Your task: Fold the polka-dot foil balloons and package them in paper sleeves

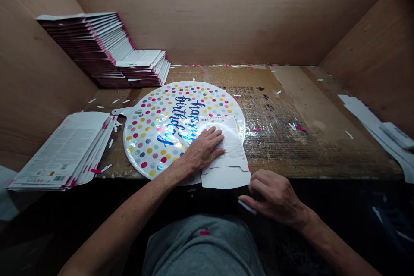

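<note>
A round, dotted "happy birthday" foil balloon (152,138) lies flat on the table. On its right part rests a flattened white printed carton (229,155), its lower flap reaching past the table's front edge. My left hand (207,146) presses on the carton with its fingers spread and holds nothing. Just beyond the carton's lower right corner is my right hand (268,194), fingers curled. A small white strip (247,205) shows beside its thumb; whether the fingers grip it is unclear.
Stacked cartons (142,58) stand at the back left, and a second pile of cartons (64,146) lies at the front left. White strips (371,120) lie at the far right. Small white and pink scraps dot the cardboard-covered table (274,151). Wooden walls (210,13) enclose it.
</note>
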Tool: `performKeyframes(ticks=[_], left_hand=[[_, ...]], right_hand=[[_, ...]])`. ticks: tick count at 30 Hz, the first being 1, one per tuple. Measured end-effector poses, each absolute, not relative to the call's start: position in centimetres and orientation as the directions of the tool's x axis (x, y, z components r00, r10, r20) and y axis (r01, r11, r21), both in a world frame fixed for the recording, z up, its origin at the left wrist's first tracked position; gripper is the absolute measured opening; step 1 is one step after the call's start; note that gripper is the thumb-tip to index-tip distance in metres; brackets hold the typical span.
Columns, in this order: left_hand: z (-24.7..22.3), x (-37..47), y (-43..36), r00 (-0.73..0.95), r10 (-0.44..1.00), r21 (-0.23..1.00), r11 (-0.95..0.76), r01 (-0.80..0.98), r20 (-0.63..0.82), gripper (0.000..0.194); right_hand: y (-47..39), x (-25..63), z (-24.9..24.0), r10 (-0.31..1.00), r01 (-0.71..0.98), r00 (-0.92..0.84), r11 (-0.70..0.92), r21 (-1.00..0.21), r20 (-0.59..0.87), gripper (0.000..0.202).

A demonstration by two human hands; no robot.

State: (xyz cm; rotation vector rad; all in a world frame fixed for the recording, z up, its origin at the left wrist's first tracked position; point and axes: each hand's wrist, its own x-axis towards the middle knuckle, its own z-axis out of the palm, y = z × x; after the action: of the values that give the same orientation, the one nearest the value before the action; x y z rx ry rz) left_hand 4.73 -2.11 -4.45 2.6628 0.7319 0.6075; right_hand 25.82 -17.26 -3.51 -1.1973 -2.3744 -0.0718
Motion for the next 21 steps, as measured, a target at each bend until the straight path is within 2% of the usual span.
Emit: performKeyframes(ticks=[2, 5, 10, 11, 14, 18, 19, 21], left_hand=[[-4.4, 4.5, -2.8, 0.709, 0.587, 0.426, -0.798, 0.426, 0.391, 0.018], [-4.0, 3.3, -5.0, 0.636, 0.598, 0.453, -0.796, 0.401, 0.487, 0.014], [-3.9, 0.2, -8.5, 0.756, 0.515, 0.469, -0.826, 0.312, 0.404, 0.047], [-4.0, -0.1, -8.8, 0.75, 0.528, 0.474, -0.819, 0.324, 0.399, 0.046], [-4.3, 0.0, -9.2, 0.688, 0.595, 0.487, -0.784, 0.385, 0.415, 0.02], [-4.2, 2.0, -8.6, 0.556, 0.727, 0.464, -0.686, 0.561, 0.403, 0.027], [-4.2, 2.6, -8.3, 0.517, 0.77, 0.441, -0.638, 0.631, 0.375, 0.026], [-4.5, 3.5, -7.8, 0.432, 0.845, 0.375, -0.529, 0.761, 0.316, 0.022]], right_hand=[[-17.6, 25.6, -4.3, 0.714, 0.798, -0.449, 0.591, -0.118, 0.537, 0.024], [-16.9, 24.8, -5.5, 0.666, 0.786, -0.493, 0.617, -0.041, 0.56, 0.03], [-15.7, 24.2, -6.1, 0.642, 0.756, -0.521, 0.653, -0.046, 0.562, 0.026], [-15.5, 24.2, -6.0, 0.641, 0.752, -0.508, 0.656, -0.066, 0.575, 0.024], [-14.8, 23.7, -5.5, 0.699, 0.76, -0.4, 0.615, -0.212, 0.593, 0.016], [-13.4, 22.7, -4.9, 0.862, 0.77, -0.194, 0.43, -0.472, 0.468, 0.017], [-13.1, 22.6, -4.9, 0.881, 0.785, -0.143, 0.378, -0.49, 0.451, 0.017], [-13.0, 22.5, -5.1, 0.874, 0.836, -0.124, 0.347, -0.425, 0.469, 0.024]])
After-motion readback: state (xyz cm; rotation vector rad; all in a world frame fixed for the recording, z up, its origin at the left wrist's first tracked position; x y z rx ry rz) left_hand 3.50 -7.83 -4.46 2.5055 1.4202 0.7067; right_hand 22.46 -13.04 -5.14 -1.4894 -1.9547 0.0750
